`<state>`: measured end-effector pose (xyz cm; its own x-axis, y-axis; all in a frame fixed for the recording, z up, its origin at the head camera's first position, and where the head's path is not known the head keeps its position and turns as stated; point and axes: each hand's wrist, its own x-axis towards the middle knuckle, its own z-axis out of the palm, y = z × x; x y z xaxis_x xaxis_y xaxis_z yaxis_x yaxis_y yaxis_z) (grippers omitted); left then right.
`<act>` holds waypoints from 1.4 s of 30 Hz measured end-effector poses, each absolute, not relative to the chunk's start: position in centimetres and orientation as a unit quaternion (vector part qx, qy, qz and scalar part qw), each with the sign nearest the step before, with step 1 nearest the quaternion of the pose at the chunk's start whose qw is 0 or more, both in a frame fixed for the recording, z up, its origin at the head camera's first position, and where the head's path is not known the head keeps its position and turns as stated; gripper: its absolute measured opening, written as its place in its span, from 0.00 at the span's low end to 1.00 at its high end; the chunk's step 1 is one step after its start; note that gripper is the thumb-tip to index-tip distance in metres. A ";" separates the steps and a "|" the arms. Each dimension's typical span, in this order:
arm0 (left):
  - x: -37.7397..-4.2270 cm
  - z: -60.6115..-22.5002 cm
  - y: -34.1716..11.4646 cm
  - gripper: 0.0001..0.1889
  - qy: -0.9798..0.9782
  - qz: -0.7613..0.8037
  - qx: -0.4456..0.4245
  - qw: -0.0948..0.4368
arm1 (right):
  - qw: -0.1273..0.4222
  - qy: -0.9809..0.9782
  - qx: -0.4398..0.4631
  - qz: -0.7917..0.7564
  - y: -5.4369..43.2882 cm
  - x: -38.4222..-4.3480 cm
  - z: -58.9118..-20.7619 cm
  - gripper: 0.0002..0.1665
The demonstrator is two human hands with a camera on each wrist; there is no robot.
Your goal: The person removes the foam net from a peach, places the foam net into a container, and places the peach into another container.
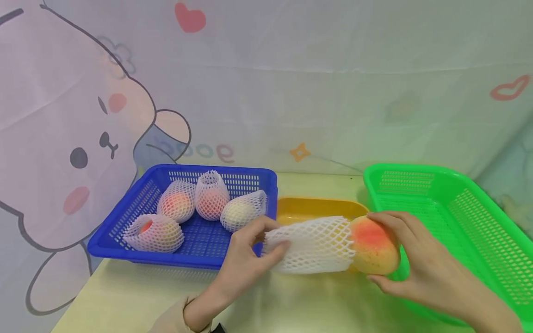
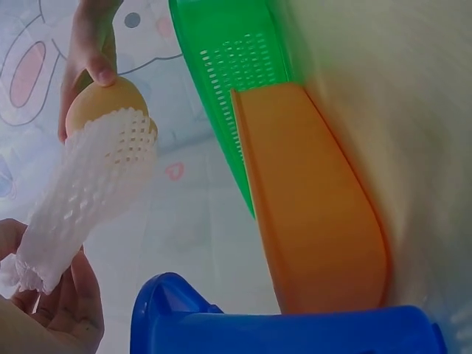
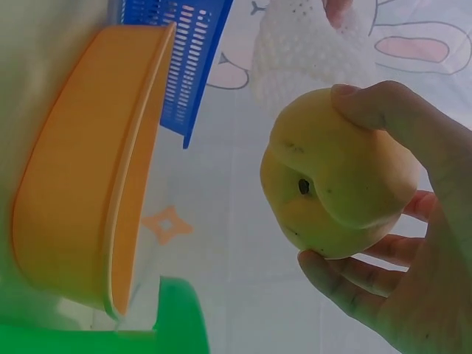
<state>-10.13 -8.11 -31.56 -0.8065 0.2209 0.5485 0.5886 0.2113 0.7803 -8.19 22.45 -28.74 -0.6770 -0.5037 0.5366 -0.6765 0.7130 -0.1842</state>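
A yellow peach (image 1: 374, 245) with a red blush sticks partly out of a white foam net sleeve (image 1: 310, 245). My right hand (image 1: 424, 268) grips the peach's bare end, thumb below and fingers above; its stem hollow (image 3: 304, 186) shows in the right wrist view. At the sleeve's other end, my left hand (image 1: 250, 259) pinches the netting between thumb and fingers. The far end of the peach is hidden inside the net. Both hands are held above the table, in front of a yellow-orange tub (image 1: 320, 206).
To the left, a blue basket (image 1: 183, 261) holds several peaches (image 1: 176, 206) in foam nets. A green basket (image 1: 441, 203) stands at the right, close to my right hand. Behind the pale table (image 1: 325, 305) hangs a printed cloth (image 1: 333, 92).
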 end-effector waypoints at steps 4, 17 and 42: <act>-10.4 -31.7 -8.0 0.09 -0.769 -0.553 -0.265 0.179 | 0.235 -0.894 0.335 0.183 22.8 -8.4 -28.7 0.51; -11.8 -31.9 -7.3 0.11 -0.785 -0.486 -0.285 0.258 | 0.230 -0.914 0.295 0.160 24.0 -8.5 -28.4 0.59; -13.2 -33.3 -4.2 0.13 -0.810 -0.162 -0.356 0.437 | 0.227 -0.938 0.240 0.105 26.2 -9.7 -29.7 0.53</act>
<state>-13.17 -4.21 -33.28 -0.3652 0.4343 0.8234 0.7183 0.6941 -0.0476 -9.73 26.19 -29.68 -0.7819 -0.4021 0.4765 -0.4975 0.8630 -0.0882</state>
